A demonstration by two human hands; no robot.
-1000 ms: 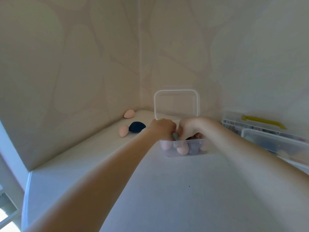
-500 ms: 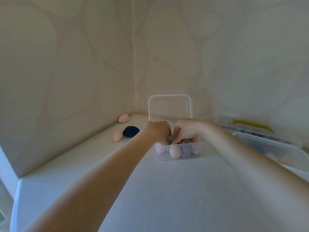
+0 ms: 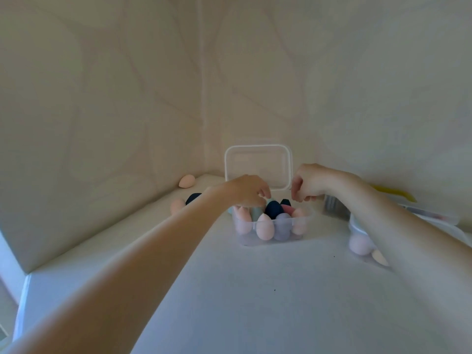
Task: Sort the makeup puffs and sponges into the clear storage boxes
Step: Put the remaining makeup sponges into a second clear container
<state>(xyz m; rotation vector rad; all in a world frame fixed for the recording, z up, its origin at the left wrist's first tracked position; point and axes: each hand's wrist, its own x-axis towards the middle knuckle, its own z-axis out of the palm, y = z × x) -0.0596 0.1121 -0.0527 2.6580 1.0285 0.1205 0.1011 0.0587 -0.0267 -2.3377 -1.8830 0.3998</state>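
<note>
A small clear storage box stands near the wall corner, its lid upright behind it. Pink, peach, lavender, navy and teal sponges fill it. My left hand hangs over the box's left side, fingers curled onto the top of a teal sponge. Above the right rim, my right hand is lifted clear with its fingers curled on nothing that I can see. Two peach sponges and a navy sponge lie loose on the left, the navy one half hidden by my arm.
A second clear box, holding a lavender sponge and a peach one, sits to the right under my right forearm. Behind it is a flat clear organiser and a yellow object. Walls close in at the back and left.
My hands were bunched together pressing into the box. My right hand has since lifted up and to the right, uncovering the sponges, while my left hand stays at the teal sponge.
</note>
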